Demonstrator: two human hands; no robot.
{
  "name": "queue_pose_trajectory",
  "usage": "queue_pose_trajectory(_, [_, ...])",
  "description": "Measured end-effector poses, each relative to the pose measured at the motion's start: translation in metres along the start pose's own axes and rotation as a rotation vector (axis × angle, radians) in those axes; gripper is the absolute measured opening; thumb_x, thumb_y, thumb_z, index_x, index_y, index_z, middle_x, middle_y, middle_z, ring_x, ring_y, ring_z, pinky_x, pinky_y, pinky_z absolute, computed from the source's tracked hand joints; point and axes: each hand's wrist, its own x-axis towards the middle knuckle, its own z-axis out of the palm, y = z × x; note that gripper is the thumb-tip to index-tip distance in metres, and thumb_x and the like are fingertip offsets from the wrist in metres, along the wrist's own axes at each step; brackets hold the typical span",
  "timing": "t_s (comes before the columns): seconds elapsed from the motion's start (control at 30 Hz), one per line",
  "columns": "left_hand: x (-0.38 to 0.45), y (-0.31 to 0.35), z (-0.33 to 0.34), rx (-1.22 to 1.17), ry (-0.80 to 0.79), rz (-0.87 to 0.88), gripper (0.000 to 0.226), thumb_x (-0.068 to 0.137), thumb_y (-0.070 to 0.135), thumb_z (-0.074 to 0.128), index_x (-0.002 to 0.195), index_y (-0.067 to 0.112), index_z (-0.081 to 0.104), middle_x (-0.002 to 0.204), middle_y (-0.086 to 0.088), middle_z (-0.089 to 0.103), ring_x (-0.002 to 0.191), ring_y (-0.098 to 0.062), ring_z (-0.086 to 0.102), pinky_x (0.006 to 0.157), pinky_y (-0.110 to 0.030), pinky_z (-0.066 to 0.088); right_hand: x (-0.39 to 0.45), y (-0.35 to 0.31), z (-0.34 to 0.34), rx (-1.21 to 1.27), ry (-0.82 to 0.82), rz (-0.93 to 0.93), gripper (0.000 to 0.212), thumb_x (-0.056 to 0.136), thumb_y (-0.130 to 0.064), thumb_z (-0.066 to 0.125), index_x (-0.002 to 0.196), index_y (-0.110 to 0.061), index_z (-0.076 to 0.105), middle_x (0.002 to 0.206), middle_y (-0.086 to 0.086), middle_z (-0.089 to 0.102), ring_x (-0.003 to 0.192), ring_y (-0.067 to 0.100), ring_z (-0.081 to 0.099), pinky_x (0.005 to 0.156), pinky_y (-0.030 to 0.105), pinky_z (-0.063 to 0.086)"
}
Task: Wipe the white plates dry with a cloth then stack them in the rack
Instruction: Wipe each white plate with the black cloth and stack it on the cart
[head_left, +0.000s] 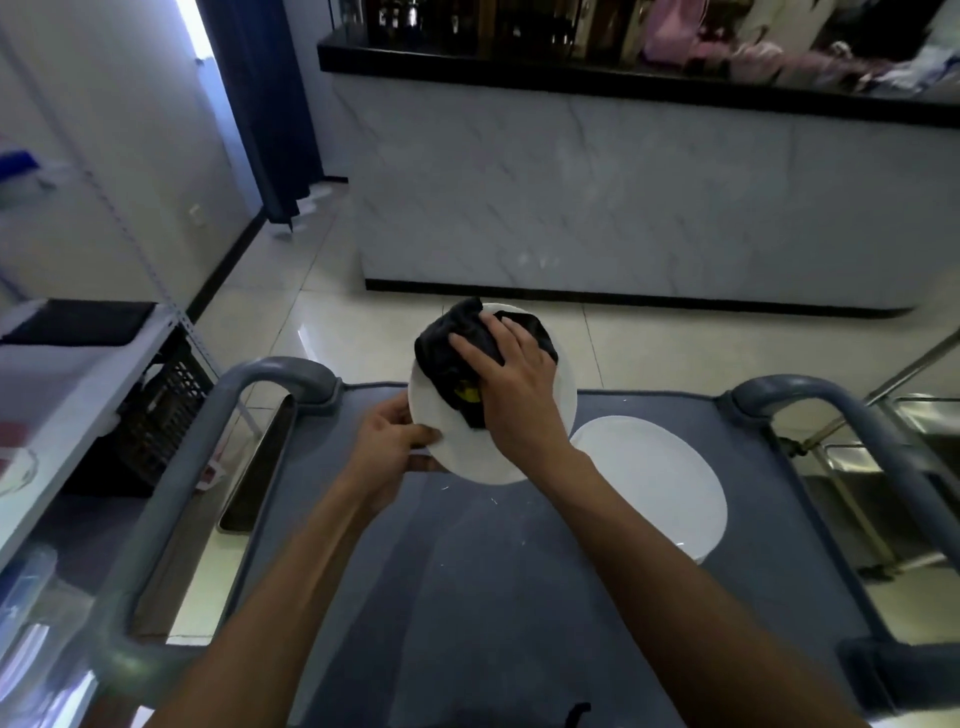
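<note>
Plate (470, 447), white and round, is held up above the far end of a grey cart top (467, 597), tilted so its face looks toward the camera. The left hand (392, 447) grips it at the lower left rim: the thumb lies across the front face near the edge, while the remaining fingers curl behind the plate and are hidden by it. The right hand (511, 387) lies spread on the plate's face, palm down, pressing a crumpled black cloth (457, 343) against the upper part of the dish. Its fingers (470, 347) are extended over the cloth rather than clenched, and the fabric bunches out beyond the fingertips toward the top rim and hangs down under the palm, where a small yellow patch shows. Both forearms reach in from the lower edge of the view. A second white plate (654, 483) lies flat on the cart top, just to the right of and nearer than the held one, its upper left edge tucked beneath the right wrist from this angle. Rounded grey handles (280, 371) rise at the cart's far corners. Beyond the cart lie glossy floor tiles and a marble-patterned counter (597, 208) with a black top.
</note>
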Motion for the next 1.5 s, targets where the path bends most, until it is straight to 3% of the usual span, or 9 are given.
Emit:
queue_pose_trajectory(0.37, [0.005,-0.005,0.021,-0.22,0.085,-0.036,0.042,0.082,-0.018,0.053,0.107,0.011,0.07,0.096,-0.008,0.077,0.086,-0.032,0.07,0.061,-0.043,0.06,-0.009,0.044,-0.024,-0.033,0.03,0.165,0.054,0.095,-0.008,0.06,0.144,-0.027,0.052,0.156,0.009,0.038,0.144,0.033,0.03,0.107,0.056,0.034])
queue_pose_trajectory(0.5, [0.009,-0.007,0.022,-0.308,0.127,-0.036,0.044,0.084,-0.018,0.05,0.113,0.009,0.068,0.105,-0.009,0.075,0.092,-0.035,0.069,0.064,-0.046,0.06,-0.027,0.048,-0.021,0.04,0.077,0.243,0.047,0.098,-0.007,0.055,0.142,-0.026,0.056,0.155,0.008,0.04,0.141,0.032,0.034,0.106,0.052,0.038])
queue_pose_trajectory(0.63, [0.014,-0.007,0.024,-0.374,0.156,-0.025,0.046,0.083,-0.017,0.052,0.113,0.015,0.069,0.109,-0.006,0.075,0.096,-0.035,0.069,0.069,-0.049,0.06,-0.046,0.04,-0.011,0.18,0.109,0.318,0.046,0.099,-0.006,0.054,0.143,-0.022,0.055,0.156,0.01,0.038,0.139,0.031,0.032,0.116,0.046,0.033])
queue_pose_trajectory(0.83, [0.018,-0.011,0.027,-0.367,0.16,-0.011,0.048,0.085,-0.015,0.054,0.114,0.02,0.069,0.107,-0.007,0.076,0.09,-0.032,0.073,0.067,-0.046,0.06,-0.064,0.007,0.009,0.223,0.123,0.391,0.051,0.098,-0.009,0.058,0.146,-0.023,0.051,0.158,0.01,0.034,0.14,0.03,0.031,0.115,0.041,0.032])
queue_pose_trajectory(1.0, [0.02,-0.009,0.028,-0.3,0.144,0.01,0.049,0.085,-0.013,0.054,0.117,0.021,0.07,0.101,-0.013,0.074,0.077,-0.027,0.07,0.056,-0.034,0.057,-0.075,-0.015,0.02,0.219,0.134,0.384,0.05,0.098,-0.011,0.059,0.145,-0.026,0.051,0.157,0.008,0.035,0.141,0.026,0.029,0.115,0.031,0.023])
queue_pose_trajectory(1.13, [0.02,-0.011,0.025,-0.268,0.137,0.014,0.049,0.084,-0.011,0.053,0.117,0.021,0.071,0.097,-0.012,0.074,0.072,-0.024,0.067,0.054,-0.031,0.054,-0.079,-0.022,0.023,0.205,0.107,0.346,0.051,0.096,-0.006,0.057,0.144,-0.025,0.053,0.157,0.008,0.035,0.141,0.027,0.029,0.116,0.033,0.024])
queue_pose_trajectory(1.33, [0.023,-0.012,0.013,-0.318,0.123,0.003,0.05,0.084,-0.014,0.055,0.121,0.017,0.068,0.105,-0.014,0.075,0.085,-0.037,0.073,0.065,-0.046,0.061,-0.075,-0.004,0.018,0.263,0.109,0.372,0.053,0.094,-0.001,0.056,0.141,-0.026,0.056,0.16,0.005,0.029,0.146,0.025,0.024,0.118,0.034,0.023])
queue_pose_trajectory(1.5, [0.022,-0.007,0.007,-0.279,0.104,-0.015,0.046,0.084,-0.015,0.053,0.117,0.015,0.067,0.098,-0.007,0.077,0.08,-0.036,0.073,0.064,-0.049,0.061,-0.062,0.023,0.007,0.282,0.136,0.423,0.054,0.092,0.003,0.054,0.139,-0.025,0.059,0.16,0.007,0.03,0.142,0.029,0.029,0.118,0.043,0.031])
